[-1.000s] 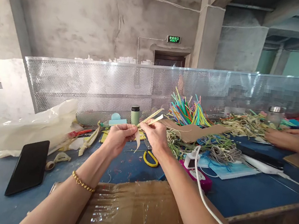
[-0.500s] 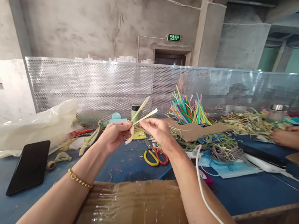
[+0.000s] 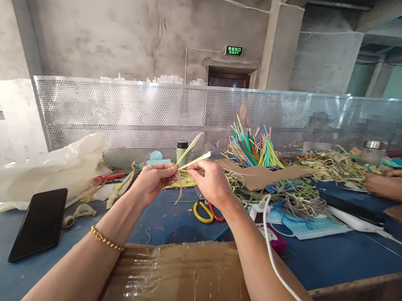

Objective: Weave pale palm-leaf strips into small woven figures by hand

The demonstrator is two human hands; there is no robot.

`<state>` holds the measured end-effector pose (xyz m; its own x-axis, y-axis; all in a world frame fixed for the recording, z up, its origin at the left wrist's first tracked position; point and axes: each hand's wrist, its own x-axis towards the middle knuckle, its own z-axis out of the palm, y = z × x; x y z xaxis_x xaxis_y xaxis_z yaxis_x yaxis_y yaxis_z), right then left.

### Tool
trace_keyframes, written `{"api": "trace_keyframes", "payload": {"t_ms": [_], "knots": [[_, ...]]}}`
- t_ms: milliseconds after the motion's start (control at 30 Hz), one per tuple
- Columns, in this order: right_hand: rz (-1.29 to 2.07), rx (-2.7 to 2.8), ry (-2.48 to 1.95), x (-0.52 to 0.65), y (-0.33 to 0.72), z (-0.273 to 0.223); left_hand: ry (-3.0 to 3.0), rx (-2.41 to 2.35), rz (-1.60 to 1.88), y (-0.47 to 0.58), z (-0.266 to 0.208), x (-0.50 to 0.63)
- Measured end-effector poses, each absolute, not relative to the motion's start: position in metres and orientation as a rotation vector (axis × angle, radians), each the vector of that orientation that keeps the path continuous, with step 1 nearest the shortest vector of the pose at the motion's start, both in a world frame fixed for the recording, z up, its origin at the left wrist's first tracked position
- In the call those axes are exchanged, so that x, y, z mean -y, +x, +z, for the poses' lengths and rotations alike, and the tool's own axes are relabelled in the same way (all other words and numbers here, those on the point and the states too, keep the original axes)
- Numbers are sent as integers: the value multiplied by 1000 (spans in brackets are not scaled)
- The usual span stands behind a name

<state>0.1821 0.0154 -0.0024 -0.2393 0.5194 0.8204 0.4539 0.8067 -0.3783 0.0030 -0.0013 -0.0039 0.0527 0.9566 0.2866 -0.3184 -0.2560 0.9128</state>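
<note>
My left hand is closed in a pinch on a few pale yellow-green strips, flat and ribbon-like. Two ends fan upward and to the right, while a thin beige end hangs below the fingers. Close beside it, my right hand has thumb and fingers pinched together at the lower part of the strips; its fingertips partly hide what they grip. Beneath the hands lie scissors with one yellow and one red handle, the red one partly covered by my right wrist.
A cardboard box stands in front of me. On the blue table are a black phone, a plastic bag, coloured pipe-cleaner-like sticks, fibre bundles and a blue mask. A white cable crosses my right arm. A co-worker's hands are at right.
The hanging beige end now reaches lower and looks thinner. My right hand has shifted slightly down and left, covering more of the red scissor handle. My left hand has hardly moved.
</note>
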Motion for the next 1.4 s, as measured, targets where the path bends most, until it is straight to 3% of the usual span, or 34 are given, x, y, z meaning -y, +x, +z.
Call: {"api": "trace_keyframes", "payload": {"t_ms": [267, 533, 633, 767, 1033, 1400], "knots": [[255, 1868, -815, -13, 180, -1, 1167, -761, 1511, 6, -6, 0], [972, 1692, -613, 0, 174, 1, 1128, -699, 1522, 3, -8, -4], [1061, 1739, -511, -1, 179, 1, 1087, -666, 1507, 2, -8, -6], [911, 1845, -426, -11, 180, -3, 1039, -647, 1459, 2, -7, -6], [267, 1847, -435, -10, 166, -7, 1018, -568, 1414, 5, -6, -7], [162, 1899, -368, -5, 173, -3, 995, -519, 1345, 7, -3, -4]]}}
